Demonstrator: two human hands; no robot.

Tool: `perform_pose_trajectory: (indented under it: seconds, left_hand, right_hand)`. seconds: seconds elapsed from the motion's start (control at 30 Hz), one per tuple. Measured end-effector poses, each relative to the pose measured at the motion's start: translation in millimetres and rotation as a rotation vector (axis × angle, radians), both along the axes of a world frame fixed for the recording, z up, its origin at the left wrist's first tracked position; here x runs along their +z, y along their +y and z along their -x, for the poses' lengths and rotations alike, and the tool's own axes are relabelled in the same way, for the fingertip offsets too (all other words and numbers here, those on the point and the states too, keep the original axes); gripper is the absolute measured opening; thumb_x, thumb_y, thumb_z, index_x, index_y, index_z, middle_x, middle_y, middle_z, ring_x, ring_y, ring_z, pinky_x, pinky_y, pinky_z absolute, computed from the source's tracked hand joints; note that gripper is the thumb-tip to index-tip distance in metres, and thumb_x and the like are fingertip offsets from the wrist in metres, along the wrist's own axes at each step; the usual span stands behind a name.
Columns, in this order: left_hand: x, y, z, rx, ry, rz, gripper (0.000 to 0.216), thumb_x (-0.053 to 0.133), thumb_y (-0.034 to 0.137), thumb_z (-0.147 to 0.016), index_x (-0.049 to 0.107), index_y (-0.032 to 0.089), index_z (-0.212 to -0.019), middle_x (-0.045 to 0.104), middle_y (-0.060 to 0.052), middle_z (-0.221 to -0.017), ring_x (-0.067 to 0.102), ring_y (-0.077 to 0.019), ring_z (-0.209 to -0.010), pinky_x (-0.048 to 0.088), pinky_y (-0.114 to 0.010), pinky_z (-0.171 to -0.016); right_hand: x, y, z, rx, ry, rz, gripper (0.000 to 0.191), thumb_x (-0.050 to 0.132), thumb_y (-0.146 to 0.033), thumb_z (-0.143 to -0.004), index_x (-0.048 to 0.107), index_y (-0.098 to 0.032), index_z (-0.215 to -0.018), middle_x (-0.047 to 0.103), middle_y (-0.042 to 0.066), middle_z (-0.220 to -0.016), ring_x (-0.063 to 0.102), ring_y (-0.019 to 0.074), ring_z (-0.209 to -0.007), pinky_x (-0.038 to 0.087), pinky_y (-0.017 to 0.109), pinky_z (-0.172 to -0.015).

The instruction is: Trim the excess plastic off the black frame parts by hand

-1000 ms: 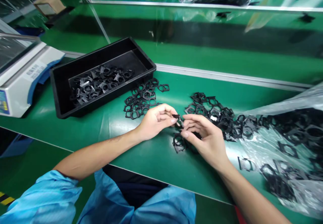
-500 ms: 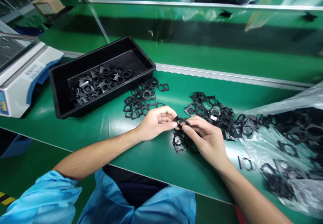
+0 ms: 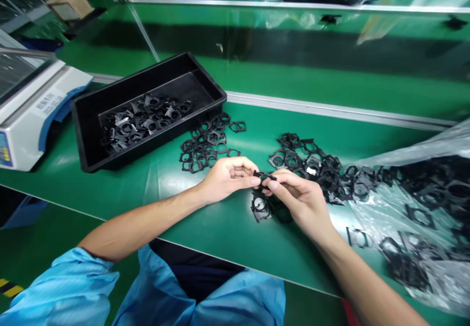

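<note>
one black part (image 3: 266, 174) is held in narrow pinches by left hand (image 3: 227, 180) and right hand (image 3: 301, 195)

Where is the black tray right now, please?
In the head view, the black tray sits left on the green table, between the white device and loose ring-shaped parts.

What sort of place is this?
Likely a factory or workshop workstation: black ring-shaped parts heaped in a black tray, more lying on clear plastic, and a white-and-blue device, possibly a scale, at left.
</note>
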State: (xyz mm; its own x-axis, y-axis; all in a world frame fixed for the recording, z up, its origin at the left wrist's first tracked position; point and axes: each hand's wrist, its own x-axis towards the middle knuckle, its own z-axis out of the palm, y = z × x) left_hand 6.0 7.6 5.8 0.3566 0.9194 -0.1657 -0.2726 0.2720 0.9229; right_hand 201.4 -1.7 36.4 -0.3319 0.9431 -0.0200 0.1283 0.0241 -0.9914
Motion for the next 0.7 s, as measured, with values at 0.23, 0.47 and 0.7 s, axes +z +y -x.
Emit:
perform_pose_trajectory:
  seconds: [0.23,0.47,0.7]
  left_hand:
    - [1.3,0.5,-0.6,-0.001,-0.035,0.113,0.043,0.094,0.039,-0.062,0.075,0.01,-0.089,0.079,-0.008,-0.082,0.077,-0.0196,-0.072,0.062,-0.031,-0.075]
    - [2.0,1.4,1.2,-0.06,-0.016,0.163,0.041,0.094,0.038,-0.062,0.08,0.011,-0.089,0.08,-0.009,-0.08,0.077,-0.0192,-0.073,0.061,-0.029,-0.075]
    - [2.3,2.1,2.6,-0.129,-0.046,0.2,0.042,0.094,0.037,-0.063,0.079,0.01,-0.091,0.08,-0.011,-0.085,0.077,-0.0207,-0.075,0.061,-0.033,-0.079]
  right_hand:
    - [-4.9,-3.5,1.6,-0.062,0.0,-0.028,0.031,0.074,-0.052,-0.086,0.073,-0.023,-0.076,0.069,0.003,-0.072,0.063,0.0178,-0.065,0.052,0.03,-0.061]
    - [2.0,-6.7,-2.0,-0.072,-0.276,-0.283,0.032,0.066,-0.037,-0.095,0.071,-0.021,-0.068,0.065,0.002,-0.063,0.056,0.0166,-0.06,0.046,0.031,-0.063]
    - [2.7,-5.4,-3.5,-0.077,-0.277,-0.305,0.033,0.064,-0.034,-0.096,0.071,-0.021,-0.066,0.067,0.002,-0.062,0.058,0.0165,-0.059,0.044,0.03,-0.063]
